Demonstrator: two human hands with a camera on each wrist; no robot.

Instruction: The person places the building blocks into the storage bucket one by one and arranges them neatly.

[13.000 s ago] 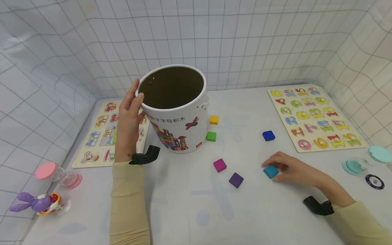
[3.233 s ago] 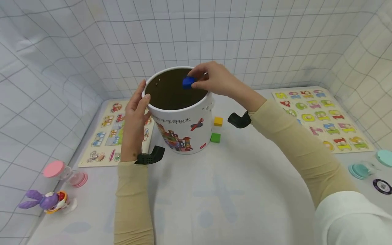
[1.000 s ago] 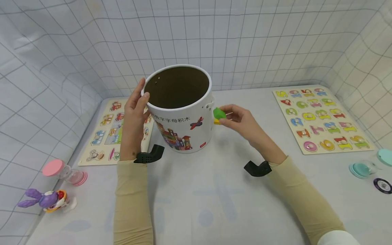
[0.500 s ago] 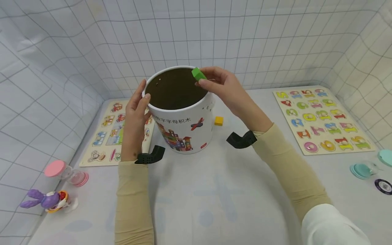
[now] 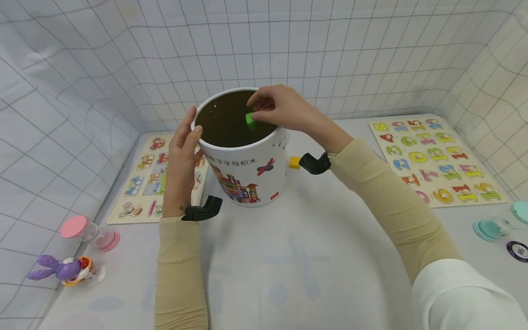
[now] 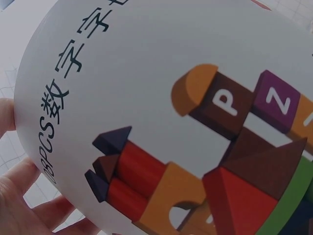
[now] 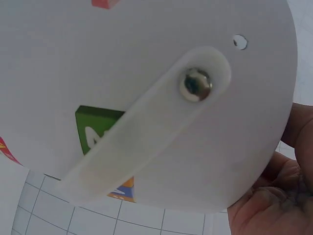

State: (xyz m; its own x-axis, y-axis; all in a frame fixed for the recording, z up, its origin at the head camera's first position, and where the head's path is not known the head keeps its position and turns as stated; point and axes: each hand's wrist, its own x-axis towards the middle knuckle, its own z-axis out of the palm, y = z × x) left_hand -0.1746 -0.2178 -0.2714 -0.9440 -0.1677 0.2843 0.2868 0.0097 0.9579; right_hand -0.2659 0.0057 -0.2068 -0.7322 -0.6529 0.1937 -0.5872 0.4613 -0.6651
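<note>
A white bucket with printed toy blocks stands on the table. My left hand grips its left rim, thumb at the mouth and fingers along the outside; the left wrist view shows these fingers beside the printed wall. My right hand is over the right side of the mouth. Just below its fingertips is a green block, blurred downward and apparently slipping free inside the bucket. In the right wrist view, the bucket's pale handle hides part of the wall. A yellow block lies right of the bucket's base.
A vehicle puzzle board lies behind my left arm, a number puzzle board at the right. Pink-capped hourglass and purple rabbit toy sit at left. A teal hourglass and black-rimmed chip are at far right.
Magenta, purple, teal and dark blue blocks have left the table; the blue one was held over the bucket. The right hand lifted the green block from beside the bucket into its mouth.
</note>
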